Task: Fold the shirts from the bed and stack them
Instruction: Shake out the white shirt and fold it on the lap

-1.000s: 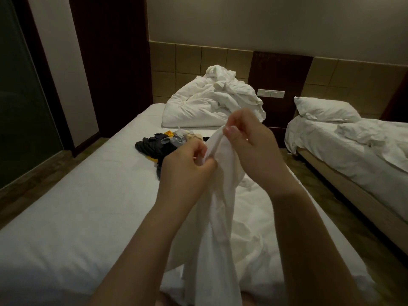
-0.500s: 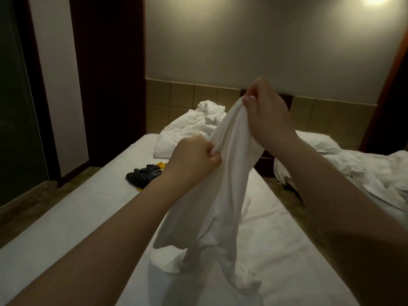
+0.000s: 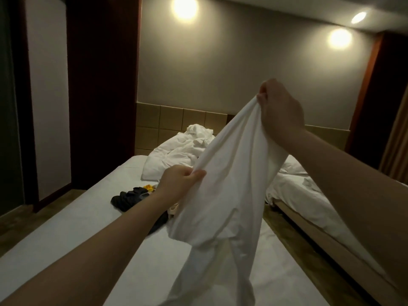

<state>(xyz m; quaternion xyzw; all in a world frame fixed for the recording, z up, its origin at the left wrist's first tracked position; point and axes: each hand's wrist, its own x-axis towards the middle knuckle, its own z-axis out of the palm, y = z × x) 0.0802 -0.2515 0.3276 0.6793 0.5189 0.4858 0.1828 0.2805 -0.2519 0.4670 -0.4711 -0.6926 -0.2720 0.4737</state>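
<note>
Bed [image 3: 72, 226]: smooth white sheet, flat, taut. White shirt [image 3: 223, 195]: soft thin cloth, hanging in loose folds above bed, lower part trailing toward near edge. Left hand [image 3: 178, 184]: fingers curled, pinching shirt edge, held low. Right hand [image 3: 279, 109]: raised higher, fingers bunched round upper edge of shirt; cloth stretched slantwise between hands. Behind left forearm: dark clothes pile [image 3: 130, 198] on sheet, yellow scrap beside. Farther: crumpled white duvet [image 3: 176, 151] heaped at headboard. Second bed [image 3: 304, 191] to right, rumpled.
</note>
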